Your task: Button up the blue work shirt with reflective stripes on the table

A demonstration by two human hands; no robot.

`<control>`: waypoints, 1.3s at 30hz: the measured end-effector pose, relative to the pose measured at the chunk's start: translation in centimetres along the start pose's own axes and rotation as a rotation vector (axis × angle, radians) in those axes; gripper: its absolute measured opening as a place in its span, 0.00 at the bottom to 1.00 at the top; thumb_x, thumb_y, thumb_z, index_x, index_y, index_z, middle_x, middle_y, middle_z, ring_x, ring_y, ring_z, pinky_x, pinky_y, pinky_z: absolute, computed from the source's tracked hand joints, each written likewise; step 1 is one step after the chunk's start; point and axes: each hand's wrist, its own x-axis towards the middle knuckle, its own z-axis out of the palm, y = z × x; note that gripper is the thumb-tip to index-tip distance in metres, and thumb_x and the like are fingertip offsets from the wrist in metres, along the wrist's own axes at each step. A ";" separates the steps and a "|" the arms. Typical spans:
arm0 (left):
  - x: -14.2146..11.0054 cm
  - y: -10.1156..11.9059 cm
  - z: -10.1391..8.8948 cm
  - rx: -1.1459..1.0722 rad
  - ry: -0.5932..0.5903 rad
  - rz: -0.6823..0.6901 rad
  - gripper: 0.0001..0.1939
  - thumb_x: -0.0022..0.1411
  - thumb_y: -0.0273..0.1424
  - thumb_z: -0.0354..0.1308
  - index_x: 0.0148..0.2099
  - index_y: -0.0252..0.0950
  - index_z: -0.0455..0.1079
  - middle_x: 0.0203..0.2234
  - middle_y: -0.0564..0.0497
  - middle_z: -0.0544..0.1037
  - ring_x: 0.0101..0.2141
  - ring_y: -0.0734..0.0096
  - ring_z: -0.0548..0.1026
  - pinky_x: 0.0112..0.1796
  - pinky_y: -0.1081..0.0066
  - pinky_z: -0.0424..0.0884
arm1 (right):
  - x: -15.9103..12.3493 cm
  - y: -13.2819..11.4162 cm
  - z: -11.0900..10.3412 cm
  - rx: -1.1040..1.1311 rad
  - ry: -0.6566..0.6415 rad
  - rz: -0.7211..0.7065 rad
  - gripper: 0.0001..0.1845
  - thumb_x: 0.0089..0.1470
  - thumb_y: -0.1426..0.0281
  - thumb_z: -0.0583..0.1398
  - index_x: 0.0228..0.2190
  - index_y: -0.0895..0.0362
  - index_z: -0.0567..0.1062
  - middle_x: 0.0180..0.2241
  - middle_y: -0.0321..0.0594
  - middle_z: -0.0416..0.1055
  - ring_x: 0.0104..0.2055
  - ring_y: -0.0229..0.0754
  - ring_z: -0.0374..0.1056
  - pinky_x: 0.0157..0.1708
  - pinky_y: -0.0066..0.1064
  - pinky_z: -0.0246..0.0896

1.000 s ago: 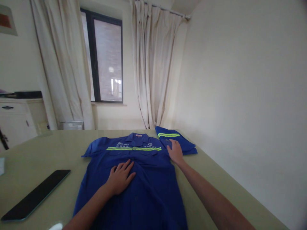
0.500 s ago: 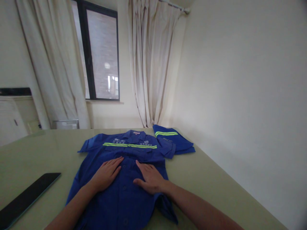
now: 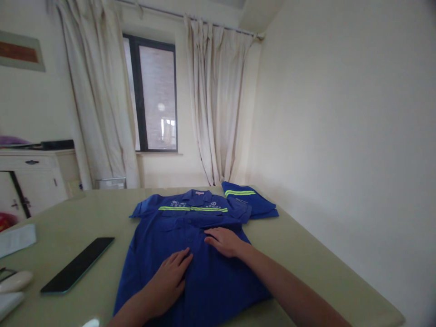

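One blue short-sleeved shirt (image 3: pixel 204 277) lies front up on the table (image 3: pixel 316 272), collar (image 3: pixel 198 197) toward the far edge, a yellow-green band (image 3: pixel 208 209) crossing its chest. The left hand (image 3: pixel 171 278) rests palm down on the front, fingers extended; the right hand (image 3: pixel 223 240) lies farther up, likewise spread flat, beyond the button line. Neither appears to grip the cloth (the undersides of the fingers are hidden). The step in hand is best read as smoothing the front; a further stroke would call for straight fingers and light, even pressure, lest the fabric bunch below the band, where creases show. By the right-hand sleeve (image 3: pixel 241 210), touching or overlapping it, lies a folded blue garment (image 3: pixel 262 204). To the left, apart from the shirt, is a dark flat device (image 3: pixel 78 265); farther left, a white sheet (image 3: pixel 17 240). Behind hang pale curtains (image 3: pixel 98 95) flanking a window (image 3: pixel 158 97).
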 end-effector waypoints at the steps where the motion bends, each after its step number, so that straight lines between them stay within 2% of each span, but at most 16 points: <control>1: -0.9 0.5 0.0 -0.020 -0.032 0.008 0.39 0.56 0.26 0.50 0.70 0.45 0.55 0.70 0.55 0.54 0.68 0.60 0.53 0.67 0.58 0.50 | -0.8 -1.0 -0.4 0.001 0.018 0.011 0.34 0.68 0.50 0.43 0.58 0.58 0.70 0.57 0.48 0.71 0.58 0.51 0.67 0.58 0.38 0.60; 3: -2.3 1.2 0.2 -0.041 -0.078 0.028 0.44 0.51 0.25 0.52 0.70 0.52 0.53 0.70 0.61 0.51 0.69 0.60 0.50 0.68 0.56 0.46 | -2.7 -3.2 -0.4 0.003 0.053 -0.006 0.32 0.66 0.48 0.46 0.56 0.56 0.72 0.53 0.46 0.74 0.54 0.51 0.70 0.56 0.37 0.62; 5: -3.2 1.6 0.8 -0.034 -0.130 0.023 0.46 0.49 0.26 0.53 0.71 0.53 0.52 0.71 0.61 0.49 0.69 0.56 0.48 0.68 0.52 0.42 | -4.8 -5.4 1.3 -0.007 0.084 -0.091 0.29 0.65 0.48 0.50 0.55 0.53 0.72 0.52 0.44 0.75 0.53 0.50 0.70 0.54 0.36 0.62; 8: -3.5 2.0 2.1 -0.003 -0.195 -0.014 0.45 0.51 0.29 0.54 0.72 0.45 0.50 0.71 0.53 0.44 0.70 0.49 0.45 0.67 0.45 0.40 | -7.4 -7.7 6.4 -0.034 0.118 -0.177 0.21 0.66 0.55 0.52 0.57 0.45 0.67 0.51 0.40 0.74 0.49 0.48 0.71 0.49 0.35 0.65; 10: -3.3 2.3 2.7 0.010 -0.167 -0.027 0.43 0.54 0.29 0.52 0.72 0.43 0.48 0.71 0.50 0.41 0.70 0.50 0.43 0.67 0.44 0.38 | -8.4 -8.4 9.8 -0.103 0.163 -0.142 0.19 0.68 0.60 0.49 0.58 0.42 0.63 0.48 0.40 0.75 0.45 0.49 0.72 0.43 0.37 0.67; 12: -2.8 2.5 2.6 0.017 -0.108 -0.034 0.42 0.57 0.28 0.48 0.73 0.42 0.45 0.71 0.52 0.39 0.70 0.55 0.41 0.67 0.45 0.35 | -8.8 -8.7 11.5 -0.131 0.177 -0.122 0.21 0.68 0.61 0.50 0.60 0.41 0.59 0.51 0.41 0.74 0.45 0.51 0.72 0.42 0.39 0.67; 14: -1.8 2.4 2.1 0.022 -0.061 -0.023 0.42 0.56 0.26 0.46 0.73 0.43 0.45 0.72 0.54 0.40 0.70 0.60 0.41 0.67 0.48 0.35 | -8.7 -8.8 11.1 -0.096 0.168 -0.101 0.27 0.63 0.55 0.56 0.61 0.44 0.59 0.53 0.43 0.73 0.47 0.53 0.71 0.46 0.42 0.67; 17: 0.7 1.3 1.1 0.036 -0.020 0.034 0.47 0.49 0.22 0.48 0.72 0.47 0.48 0.72 0.58 0.43 0.70 0.67 0.44 0.68 0.54 0.38 | -7.3 -9.2 8.3 -0.052 0.141 -0.016 0.36 0.52 0.48 0.64 0.57 0.49 0.65 0.51 0.46 0.74 0.49 0.56 0.71 0.50 0.44 0.66; 20: 3.5 -0.1 0.4 0.062 -0.004 0.008 0.50 0.44 0.20 0.48 0.71 0.46 0.51 0.71 0.58 0.47 0.69 0.70 0.48 0.68 0.57 0.42 | -4.4 -9.4 5.5 -0.138 0.097 0.108 0.28 0.57 0.51 0.62 0.53 0.53 0.70 0.45 0.49 0.77 0.46 0.56 0.74 0.45 0.42 0.68; 22: 4.9 -0.7 0.4 0.072 0.026 -0.065 0.48 0.46 0.19 0.47 0.71 0.45 0.52 0.71 0.56 0.49 0.69 0.71 0.50 0.67 0.58 0.44 | -2.3 -9.2 4.7 -0.200 0.078 0.186 0.24 0.60 0.52 0.59 0.51 0.55 0.72 0.42 0.50 0.78 0.42 0.56 0.76 0.40 0.40 0.69; 25: 5.8 -0.7 0.6 0.058 0.103 -0.157 0.42 0.52 0.21 0.47 0.70 0.44 0.55 0.70 0.53 0.53 0.68 0.68 0.53 0.66 0.58 0.45 | -0.1 -8.4 4.6 -0.203 0.110 0.268 0.21 0.65 0.53 0.54 0.49 0.54 0.73 0.40 0.49 0.80 0.41 0.54 0.77 0.39 0.38 0.69; 28: 5.6 -0.1 0.9 0.033 0.206 -0.179 0.39 0.52 0.23 0.50 0.68 0.39 0.58 0.68 0.48 0.59 0.66 0.64 0.56 0.64 0.62 0.49 | -0.2 -7.5 5.0 -0.113 0.177 0.313 0.18 0.68 0.58 0.50 0.47 0.52 0.75 0.39 0.45 0.80 0.42 0.51 0.77 0.41 0.37 0.68; 32: 4.8 0.2 1.1 -0.012 0.344 -0.105 0.33 0.54 0.21 0.50 0.63 0.38 0.63 0.61 0.45 0.68 0.60 0.64 0.63 0.57 0.67 0.59 | -1.8 -7.0 5.3 0.076 0.256 0.178 0.19 0.66 0.57 0.54 0.51 0.52 0.74 0.46 0.42 0.78 0.49 0.49 0.73 0.50 0.37 0.64; 35: 4.4 0.1 0.9 -0.042 0.444 -0.105 0.20 0.56 0.20 0.51 0.50 0.38 0.70 0.49 0.47 0.75 0.51 0.64 0.70 0.50 0.69 0.63 | -2.6 -7.0 5.2 0.183 0.257 0.020 0.32 0.54 0.51 0.65 0.56 0.50 0.70 0.57 0.43 0.70 0.57 0.50 0.67 0.58 0.38 0.59; 37: 4.2 0.0 0.8 -0.067 0.489 -0.159 0.11 0.58 0.21 0.51 0.41 0.38 0.69 0.39 0.49 0.77 0.42 0.66 0.73 0.43 0.71 0.63 | -2.7 -7.0 5.1 0.217 0.245 -0.038 0.38 0.47 0.53 0.70 0.57 0.49 0.68 0.63 0.42 0.62 0.62 0.52 0.62 0.61 0.39 0.56; 39: 4.2 -0.1 0.8 -0.102 0.475 -0.216 0.07 0.61 0.24 0.51 0.34 0.39 0.68 0.30 0.52 0.76 0.34 0.68 0.74 0.35 0.72 0.61 | -2.7 -7.0 5.1 0.239 0.257 -0.051 0.36 0.48 0.60 0.70 0.58 0.47 0.67 0.66 0.40 0.56 0.65 0.51 0.58 0.63 0.39 0.53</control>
